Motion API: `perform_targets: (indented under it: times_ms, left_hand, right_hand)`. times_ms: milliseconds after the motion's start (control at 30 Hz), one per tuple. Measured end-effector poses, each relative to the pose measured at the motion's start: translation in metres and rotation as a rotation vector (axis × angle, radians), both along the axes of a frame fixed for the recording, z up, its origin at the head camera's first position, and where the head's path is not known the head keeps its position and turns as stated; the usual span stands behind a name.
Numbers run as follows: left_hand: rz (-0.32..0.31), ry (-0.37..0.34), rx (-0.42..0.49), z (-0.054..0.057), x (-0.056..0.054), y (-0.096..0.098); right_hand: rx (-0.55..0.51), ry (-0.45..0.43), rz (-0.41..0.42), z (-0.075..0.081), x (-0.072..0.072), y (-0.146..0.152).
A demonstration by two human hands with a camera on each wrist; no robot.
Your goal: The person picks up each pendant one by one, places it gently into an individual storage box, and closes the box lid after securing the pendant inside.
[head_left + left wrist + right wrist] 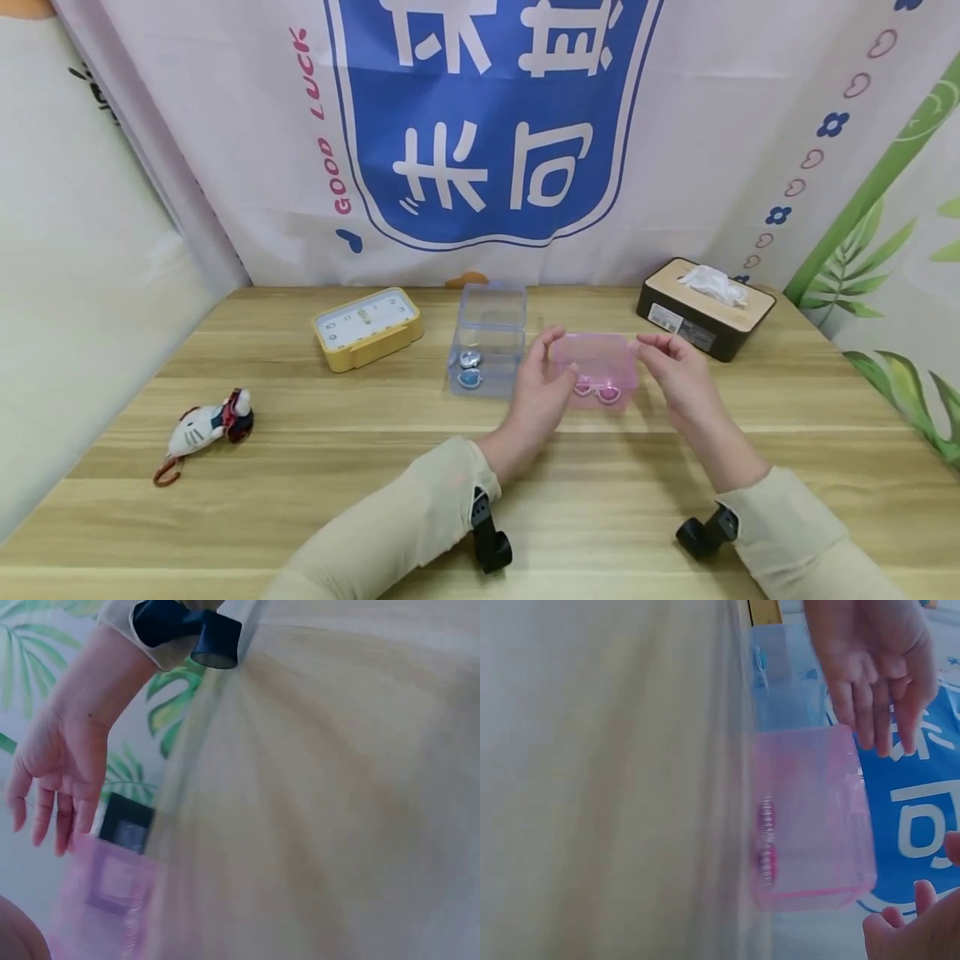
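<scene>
A translucent pink plastic box (600, 357) stands on the table with its lid raised. Pink toy glasses with white beaded rims (609, 395) lie in its base. My left hand (534, 400) is at the box's left side, thumb in front of the lid; its fingers look straight in the right wrist view. At the lid's upper right corner is my right hand (684, 382), fingertips touching or very close to it, with fingers extended in the left wrist view. Left of the pink box sits a similar blue box (491, 337), lid up, holding a blue beaded-rim piece (469, 380) and a silvery round piece (470, 359).
A yellow-framed clock (367, 327) lies at the back left. Near the left edge is a white plush keychain (202, 429) with a red clip. The tissue box (705, 307) stands at the back right, before the printed cloth backdrop (480, 260).
</scene>
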State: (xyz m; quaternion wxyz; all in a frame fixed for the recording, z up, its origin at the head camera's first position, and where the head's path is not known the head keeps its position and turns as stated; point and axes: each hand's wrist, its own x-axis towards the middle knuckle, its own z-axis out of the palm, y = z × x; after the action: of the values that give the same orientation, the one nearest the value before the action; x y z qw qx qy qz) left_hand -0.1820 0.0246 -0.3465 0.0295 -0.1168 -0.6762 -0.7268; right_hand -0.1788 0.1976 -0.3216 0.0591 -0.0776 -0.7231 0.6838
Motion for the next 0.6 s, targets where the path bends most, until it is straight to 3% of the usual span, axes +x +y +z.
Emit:
perform_targets:
  times_ms: [167,267,467,600]
  left_hand:
    - [0.009,0.156,-0.072,0.019,-0.005,-0.023]
    - [0.032,0.213,-0.12,0.025,-0.011,-0.041]
    - [0.066,0.213,-0.166,0.031,-0.02,-0.078]
    - [0.123,0.201,-0.171,0.027,-0.024,-0.1]
  right_hand:
    - [-0.054,0.057,0.042,0.017,-0.005,-0.01]
    - [-0.046,0.058,0.08,0.026,-0.01,-0.017]
    - [-0.1,0.032,0.156,0.039,-0.025,-0.036]
    - [-0.143,0.006,0.177,0.044,-0.038,-0.054]
